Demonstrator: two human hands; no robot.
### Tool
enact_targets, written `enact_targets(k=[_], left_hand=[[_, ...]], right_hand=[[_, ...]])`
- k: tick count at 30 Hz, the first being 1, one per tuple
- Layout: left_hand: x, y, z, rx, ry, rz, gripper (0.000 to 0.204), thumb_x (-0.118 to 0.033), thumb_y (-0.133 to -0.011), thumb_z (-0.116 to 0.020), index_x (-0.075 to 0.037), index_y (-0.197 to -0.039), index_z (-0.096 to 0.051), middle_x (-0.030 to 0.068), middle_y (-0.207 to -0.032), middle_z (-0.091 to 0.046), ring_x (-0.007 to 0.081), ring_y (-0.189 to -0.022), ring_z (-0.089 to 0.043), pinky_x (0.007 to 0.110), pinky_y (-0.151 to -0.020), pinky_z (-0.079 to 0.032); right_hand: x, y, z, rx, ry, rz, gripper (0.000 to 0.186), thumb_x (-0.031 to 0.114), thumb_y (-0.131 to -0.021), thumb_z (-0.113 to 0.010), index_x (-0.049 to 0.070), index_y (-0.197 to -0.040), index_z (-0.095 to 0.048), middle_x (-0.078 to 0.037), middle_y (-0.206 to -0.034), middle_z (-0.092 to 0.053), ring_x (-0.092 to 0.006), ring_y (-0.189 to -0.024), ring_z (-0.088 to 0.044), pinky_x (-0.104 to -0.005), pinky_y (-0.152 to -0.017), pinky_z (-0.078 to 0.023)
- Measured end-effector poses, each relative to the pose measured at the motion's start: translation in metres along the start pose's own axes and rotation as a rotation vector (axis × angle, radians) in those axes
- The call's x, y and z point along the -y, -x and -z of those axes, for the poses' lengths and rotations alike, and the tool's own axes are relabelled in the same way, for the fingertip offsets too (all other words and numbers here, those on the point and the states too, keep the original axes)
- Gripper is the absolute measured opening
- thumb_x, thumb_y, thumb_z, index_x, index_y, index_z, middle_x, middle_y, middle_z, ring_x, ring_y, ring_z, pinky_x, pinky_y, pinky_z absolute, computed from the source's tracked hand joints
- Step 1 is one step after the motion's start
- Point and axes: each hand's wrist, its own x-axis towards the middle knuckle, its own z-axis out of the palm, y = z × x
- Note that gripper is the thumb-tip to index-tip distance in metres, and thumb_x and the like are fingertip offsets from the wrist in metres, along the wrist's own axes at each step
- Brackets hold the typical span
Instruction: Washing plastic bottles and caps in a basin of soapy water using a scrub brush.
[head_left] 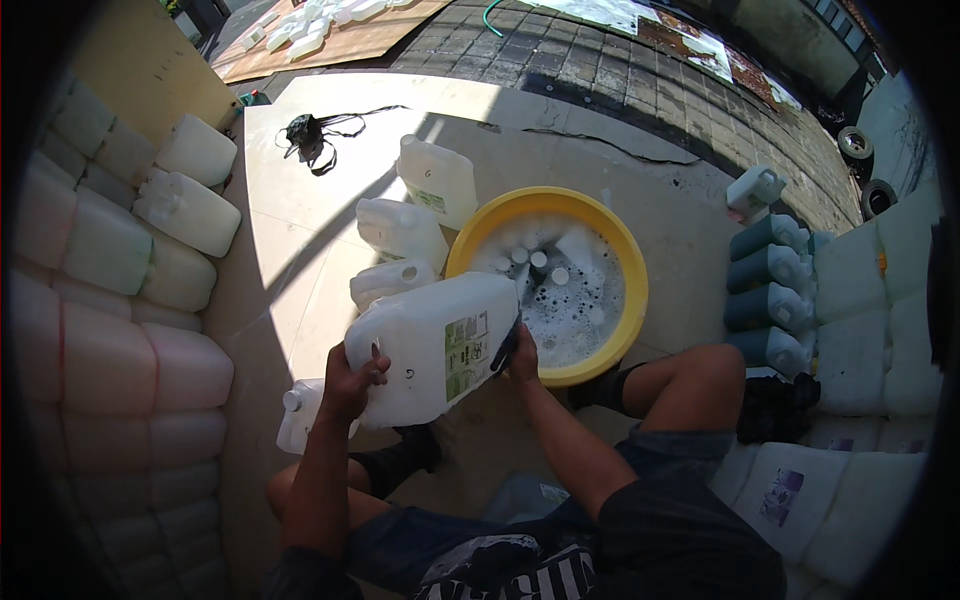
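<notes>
A large white plastic jerrycan (420,345) with a green label lies tilted across my lap, its far right end at the rim of a yellow basin (637,300). My left hand (358,382) is closed round the jerrycan's handle at its near left end. In the fingers of my right hand (522,357) is a dark flat pad (507,347), pressed against the label side of the jerrycan; its exact kind is unclear. Foamy water (575,325) fills the basin, with several white caps (539,259) floating among bubbles.
White jerrycans (400,232) stand left of the basin, and a smaller capped one (298,415) is by my left knee. Stacked containers (110,345) line the left side. Blue-green filled jugs (765,268) and more stacks (850,345) are at right. A black strapped bundle (308,135) lies ahead.
</notes>
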Motion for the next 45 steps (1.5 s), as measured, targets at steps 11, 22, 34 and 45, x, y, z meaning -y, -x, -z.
enact_targets(k=[11, 22, 34, 45], left_hand=[[-0.116, 0.025, 0.121, -0.853, 0.331, -0.223, 0.027, -0.032, -0.098, -0.066, -0.008, -0.111, -0.063, -0.0013, -0.083, -0.054, 0.0109, -0.076, -0.056, 0.029, -0.065, -0.045], [0.039, -0.138, 0.221, -0.826, 0.435, 0.342, 0.039, -0.026, -0.105, -0.054, -0.006, -0.139, -0.052, 0.0072, -0.122, -0.065, 0.0332, -0.122, -0.059, 0.08, -0.113, -0.02], [0.095, -0.17, 0.213, -0.705, 0.553, 0.61, 0.049, -0.029, -0.107, -0.05, -0.004, -0.149, -0.045, 0.0195, -0.147, -0.052, 0.0397, -0.134, -0.054, 0.064, -0.112, -0.043], [0.13, 0.113, 0.242, -0.192, -1.087, 0.526, 0.071, -0.035, -0.078, -0.088, 0.001, -0.133, -0.061, 0.0244, -0.122, -0.07, 0.0385, -0.114, -0.068, 0.045, -0.099, -0.054]], right_hand=[[0.064, 0.004, 0.028, 0.295, -0.577, -0.579, 0.051, 0.045, -0.101, -0.038, 0.008, -0.122, -0.066, -0.017, -0.115, -0.073, -0.037, -0.096, -0.071, -0.0552, -0.086, -0.057], [0.027, -0.027, 0.067, -0.096, -0.071, -0.489, 0.027, 0.033, -0.101, -0.057, 0.009, -0.112, -0.064, -0.012, -0.097, -0.072, -0.0331, -0.08, -0.07, -0.0508, -0.068, -0.059], [0.049, -0.042, 0.084, -0.274, 0.18, -0.395, 0.042, 0.027, -0.093, -0.056, 0.021, -0.133, -0.047, -0.011, -0.113, -0.062, -0.0335, -0.09, -0.066, -0.0541, -0.068, -0.054], [0.034, -0.054, 0.094, -0.229, 1.263, -0.234, 0.073, 0.039, -0.079, -0.081, 0.016, -0.142, -0.052, -0.022, -0.136, -0.055, -0.043, -0.119, -0.06, -0.0521, -0.102, -0.049]])
